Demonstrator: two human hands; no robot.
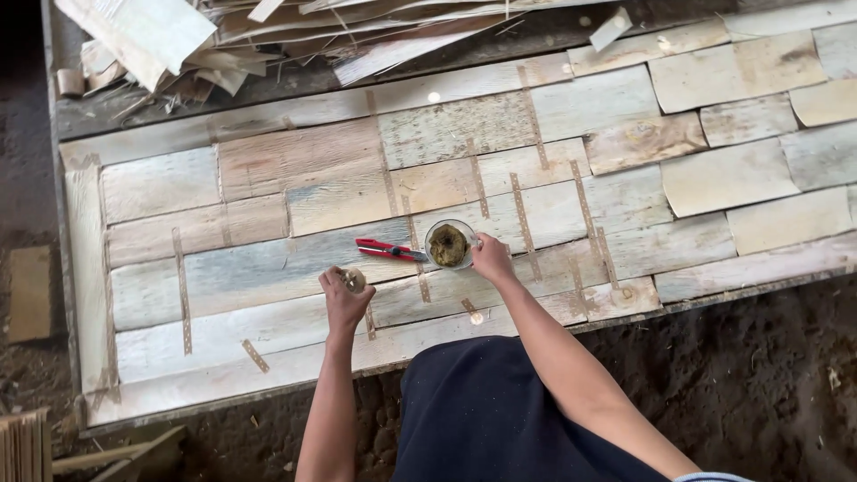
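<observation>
A wide sheet of patched wood veneer pieces (295,192) joined by brown tape strips lies flat before me. My left hand (344,299) rests on it near the front edge, closed around a small roll of brown tape (353,279). My right hand (492,259) grips the side of a small clear cup (449,244) holding a brownish-green lump, which stands on the veneer. A red-handled cutter (389,250) lies just left of the cup, between my hands.
Loose veneer scraps (268,36) are piled along the far edge. Unjoined veneer pieces (759,134) lie at the right. Dark dirt floor (759,375) surrounds the front, with a wood offcut (27,295) at left.
</observation>
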